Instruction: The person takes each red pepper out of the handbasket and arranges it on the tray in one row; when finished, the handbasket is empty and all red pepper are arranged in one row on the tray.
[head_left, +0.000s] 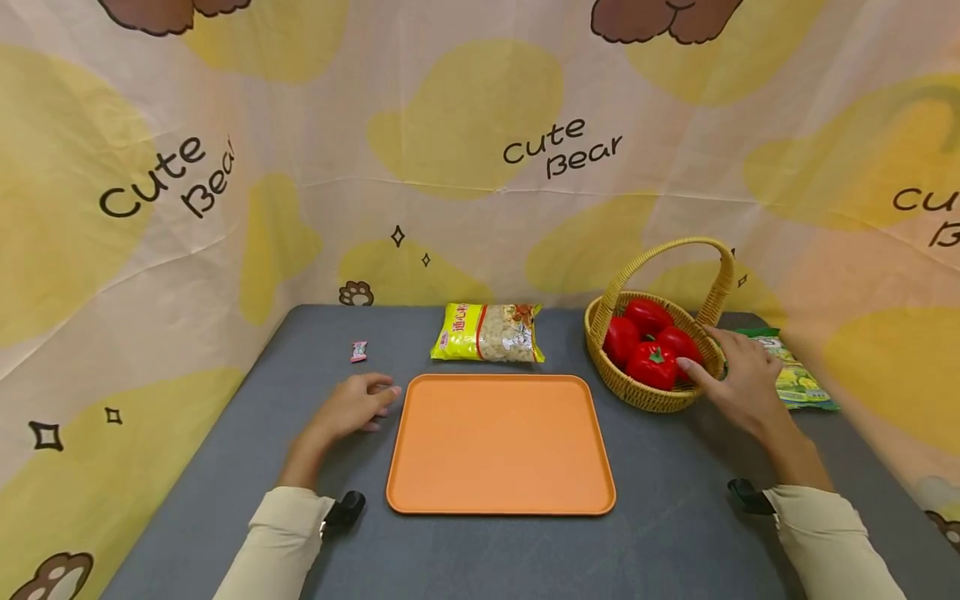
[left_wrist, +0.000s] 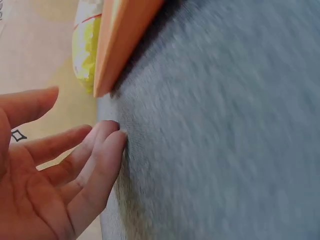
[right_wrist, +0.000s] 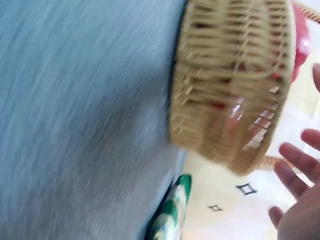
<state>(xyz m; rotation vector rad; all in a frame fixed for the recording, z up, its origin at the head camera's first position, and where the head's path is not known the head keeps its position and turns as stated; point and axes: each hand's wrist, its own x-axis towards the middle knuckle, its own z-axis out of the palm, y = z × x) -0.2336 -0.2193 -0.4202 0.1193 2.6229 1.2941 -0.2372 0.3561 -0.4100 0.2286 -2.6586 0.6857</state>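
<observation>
A wicker basket point(head_left: 645, 398) with a tall arched handle stands at the back right, holding several red bell peppers point(head_left: 651, 365). My right hand point(head_left: 742, 375) is at the basket's right side, thumb toward the peppers. In the right wrist view, its spread fingers point(right_wrist: 297, 162) hold nothing; whether any fingertip touches the basket I cannot tell. Left of the orange tray point(head_left: 501, 446), my left hand point(head_left: 352, 408) hovers low over the table with loosely bent fingers. The left wrist view shows nothing in that hand point(left_wrist: 55, 185). The tray lies flat and bears nothing.
Behind the tray lies a yellow and clear bag of pasta-like pieces point(head_left: 487, 333). A small pink wrapped candy point(head_left: 359, 351) is at the back left. A green packet point(head_left: 802, 375) lies right of the basket, partly behind my right hand. Printed cloth point(head_left: 450, 200) hangs around the grey table point(head_left: 480, 558).
</observation>
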